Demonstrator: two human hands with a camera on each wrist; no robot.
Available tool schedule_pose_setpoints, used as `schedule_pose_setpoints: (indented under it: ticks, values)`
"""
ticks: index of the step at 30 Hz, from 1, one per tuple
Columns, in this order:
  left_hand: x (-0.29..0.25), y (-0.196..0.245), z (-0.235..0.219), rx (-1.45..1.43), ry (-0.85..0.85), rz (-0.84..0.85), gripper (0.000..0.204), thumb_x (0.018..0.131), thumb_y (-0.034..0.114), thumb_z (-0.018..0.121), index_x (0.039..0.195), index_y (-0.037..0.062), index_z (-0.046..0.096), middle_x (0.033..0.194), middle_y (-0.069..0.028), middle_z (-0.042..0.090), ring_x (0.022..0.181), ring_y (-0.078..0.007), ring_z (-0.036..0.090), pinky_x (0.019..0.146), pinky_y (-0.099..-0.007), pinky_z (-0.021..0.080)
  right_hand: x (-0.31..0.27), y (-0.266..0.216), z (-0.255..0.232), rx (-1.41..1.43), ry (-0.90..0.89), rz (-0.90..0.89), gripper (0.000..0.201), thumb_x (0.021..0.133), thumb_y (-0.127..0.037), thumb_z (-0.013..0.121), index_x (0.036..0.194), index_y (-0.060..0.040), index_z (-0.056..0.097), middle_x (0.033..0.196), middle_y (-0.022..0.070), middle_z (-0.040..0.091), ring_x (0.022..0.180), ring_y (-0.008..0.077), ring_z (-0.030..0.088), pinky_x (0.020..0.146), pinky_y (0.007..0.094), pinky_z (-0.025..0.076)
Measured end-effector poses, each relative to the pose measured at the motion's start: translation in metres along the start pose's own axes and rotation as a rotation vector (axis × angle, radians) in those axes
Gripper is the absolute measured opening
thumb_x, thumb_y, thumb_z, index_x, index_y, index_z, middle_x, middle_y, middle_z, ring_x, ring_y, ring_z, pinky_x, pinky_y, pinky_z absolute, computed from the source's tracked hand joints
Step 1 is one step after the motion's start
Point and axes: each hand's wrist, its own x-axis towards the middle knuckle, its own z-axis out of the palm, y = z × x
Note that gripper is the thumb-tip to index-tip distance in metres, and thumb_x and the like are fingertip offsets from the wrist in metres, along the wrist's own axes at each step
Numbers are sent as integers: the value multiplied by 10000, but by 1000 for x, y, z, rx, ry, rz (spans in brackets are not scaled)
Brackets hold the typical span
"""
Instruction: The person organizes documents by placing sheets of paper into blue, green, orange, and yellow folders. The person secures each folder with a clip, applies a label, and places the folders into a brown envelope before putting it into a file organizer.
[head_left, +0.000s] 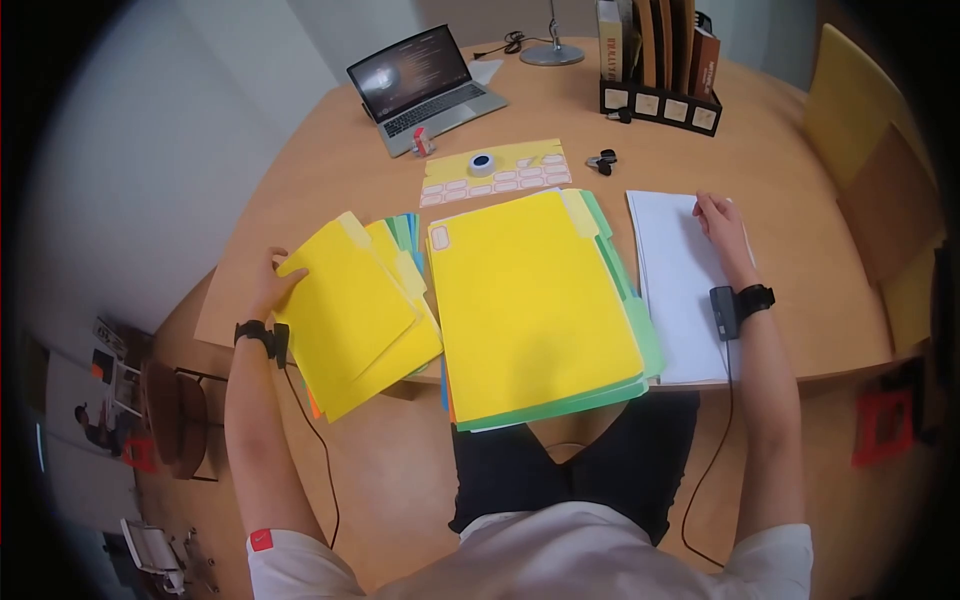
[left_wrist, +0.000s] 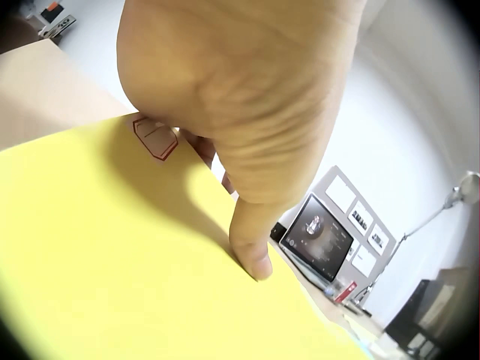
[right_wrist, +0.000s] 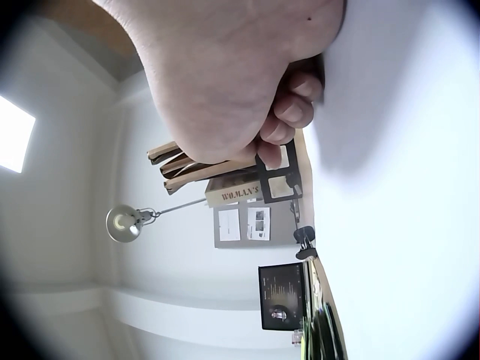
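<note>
My left hand (head_left: 268, 288) grips the outer edge of a yellow file folder (head_left: 350, 290), the upper one of a fanned pile at the left. In the left wrist view the thumb (left_wrist: 256, 259) presses on the folder's face, beside a red-bordered label (left_wrist: 156, 138); the other fingers go mostly out of sight past its edge. My right hand (head_left: 722, 232) rests with loosely curled fingers on white paper (head_left: 675, 310) at the right, holding nothing. Between the hands lies a larger stack of folders (head_left: 530, 310), yellow on top with green ones showing below.
Behind the stack, a yellow label sheet (head_left: 500, 188) carries a roll of tape (head_left: 482, 164). Black clips (head_left: 602, 161) lie to its right. Farther back stand a laptop (head_left: 425, 95), a lamp base (head_left: 552, 53) and a black organizer (head_left: 660, 108) with books. The folder stacks overhang the table's front edge.
</note>
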Motion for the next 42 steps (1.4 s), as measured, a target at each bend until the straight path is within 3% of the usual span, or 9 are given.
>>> schedule_pose_setpoints:
  ticks: [6,9,12,16,23,29,36,39,42]
  values:
    - [-5,-7,-13,-65,137,195,372,833,229,834,1090,64,622,882,-52,606,821,-178,600,762,-310,491,-1,0,1,-4,-17,4,403,1036,-370,578,767,-72,606,637,-78,429,587,35,363,531,232,271]
    - [-13,16,-16,-278,107,128,238,889,199,788,999,47,642,863,-15,623,833,-138,589,763,-306,480,-1,-1,0,-14,-24,-11,400,1035,-361,575,765,-68,604,643,-76,432,593,36,364,534,234,268]
    - [-2,11,-37,-592,-12,196,150,943,169,734,965,39,662,869,16,656,846,-108,585,799,-294,468,-3,-2,0,-8,-32,-10,399,1031,-353,575,760,-62,603,649,-72,439,596,38,366,535,236,269]
    - [2,25,-88,-527,-62,279,159,1012,145,631,1047,18,719,969,-4,722,924,-77,613,895,-268,448,1,4,0,1,-31,-46,403,1028,-351,573,755,-57,604,656,-65,448,604,41,377,544,236,278]
    - [-1,56,-136,-933,-174,304,201,1028,186,620,1155,36,664,1064,-22,720,988,-122,662,910,-279,491,-2,-2,0,-38,-35,-17,413,1023,-372,580,761,-54,609,670,-57,467,627,53,402,575,244,316]
    - [-25,128,-38,-1249,-350,353,214,1021,198,634,1173,48,635,1074,-21,709,988,-129,664,903,-283,498,3,6,0,-28,-16,-3,412,1021,-379,585,761,-61,620,670,-56,473,633,53,412,581,243,325]
    - [-16,224,92,-1326,-574,429,241,1013,212,651,1194,61,601,1087,-21,697,989,-137,666,895,-288,505,5,13,-1,-47,7,-34,408,1016,-377,583,764,-61,639,679,-44,486,644,66,425,602,254,345]
    - [-4,238,120,-1320,-685,425,277,994,234,683,1195,83,564,1108,-14,676,1000,-133,660,879,-288,509,5,13,-1,-86,18,-43,413,1013,-381,576,771,-53,640,683,-24,489,676,91,449,636,272,366]
    - [-22,261,123,-1400,-600,442,274,1011,256,646,1203,74,572,1206,-75,648,1118,-189,621,1006,-350,469,2,8,-1,-114,23,-50,421,1011,-387,570,776,-45,637,690,-5,488,713,111,467,669,282,381]
